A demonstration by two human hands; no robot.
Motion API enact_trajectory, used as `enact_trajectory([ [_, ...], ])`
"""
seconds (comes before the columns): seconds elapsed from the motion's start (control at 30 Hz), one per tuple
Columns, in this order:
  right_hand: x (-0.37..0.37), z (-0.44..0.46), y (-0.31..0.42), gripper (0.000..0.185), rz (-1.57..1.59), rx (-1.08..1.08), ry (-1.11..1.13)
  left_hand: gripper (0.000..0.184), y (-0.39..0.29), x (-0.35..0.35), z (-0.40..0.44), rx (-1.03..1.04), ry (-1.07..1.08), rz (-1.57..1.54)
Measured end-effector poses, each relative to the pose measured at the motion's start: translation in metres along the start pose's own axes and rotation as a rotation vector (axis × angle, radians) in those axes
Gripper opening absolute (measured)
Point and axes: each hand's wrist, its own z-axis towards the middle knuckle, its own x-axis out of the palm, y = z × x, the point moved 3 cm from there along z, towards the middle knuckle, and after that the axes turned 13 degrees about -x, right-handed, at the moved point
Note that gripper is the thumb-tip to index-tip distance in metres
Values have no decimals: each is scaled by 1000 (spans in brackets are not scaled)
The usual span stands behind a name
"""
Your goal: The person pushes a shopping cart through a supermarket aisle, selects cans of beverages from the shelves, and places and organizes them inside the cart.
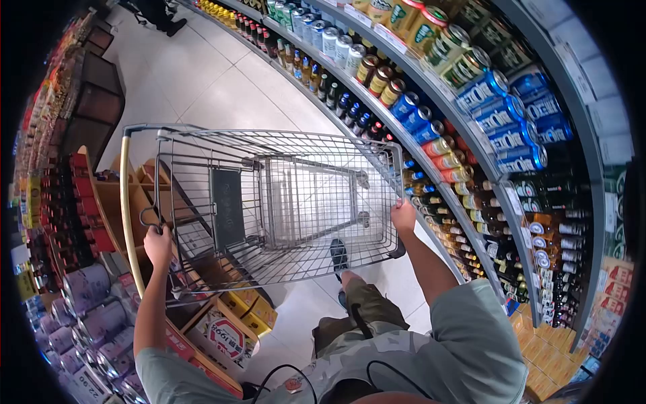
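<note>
A wire shopping cart (323, 145) stands sideways before me, its basket showing only bare mesh and a dark panel (227, 207) near the handle end. The pale push bar (125, 195) is at the left. My left hand (159, 246) is closed on the cart's wire frame, just inside the push bar. At the opposite end, my right hand (404, 217) grips the top rim of the basket near its front corner. Both arms are stretched out. One of my shoes (338, 256) shows on the floor beside the cart.
Curved shelves of drink cans (484, 114) and bottles (558, 242) line the right side, close to the cart's front. Wooden display stands (94, 168) and stacked packs (91, 289) crowd the left. Tiled floor (195, 74) runs ahead, where another person's foot (176, 27) shows.
</note>
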Motion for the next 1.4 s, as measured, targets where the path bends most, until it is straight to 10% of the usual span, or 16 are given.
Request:
enact_trajectory([
  [1.4,238,561,539,20,-43,-261,265,21,24,19,476,-321,226,-282],
])
